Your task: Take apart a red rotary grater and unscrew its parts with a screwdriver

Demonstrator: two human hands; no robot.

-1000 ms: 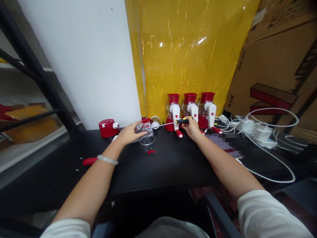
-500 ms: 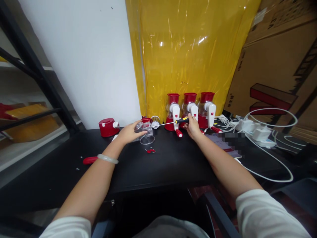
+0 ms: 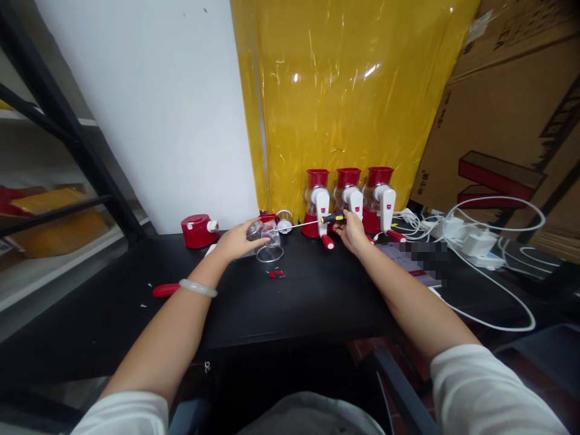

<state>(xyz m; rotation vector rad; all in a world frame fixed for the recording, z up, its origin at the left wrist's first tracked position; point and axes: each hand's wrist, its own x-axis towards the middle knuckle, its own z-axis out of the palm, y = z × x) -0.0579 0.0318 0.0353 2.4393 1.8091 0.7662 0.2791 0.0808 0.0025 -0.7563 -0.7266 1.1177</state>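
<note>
My left hand [image 3: 238,241] is closed around a clear plastic grater housing [image 3: 270,237], whose round rim rests on or close to the black table. In my right hand [image 3: 352,232] is a screwdriver [image 3: 333,218] with a black and yellow handle. Its long shaft points left, and the tip meets the clear housing; the exact contact spot is too small to make out. Small red pieces with screws [image 3: 276,274] lie on the table just in front of the housing. Behind it stand a metal grater drum [image 3: 284,221] and a red part [image 3: 267,218].
Three red and white rotary graters [image 3: 348,196] stand at the back. A red base [image 3: 199,231] sits at left, and a red handle [image 3: 165,290] lies beside my left wrist. White cables and chargers [image 3: 475,241] and a flat purple-screened device [image 3: 410,263] occupy the right side.
Both hands keep their hold on the housing and the screwdriver in nearly the same place. My right fingers have shifted slightly on the handle.
</note>
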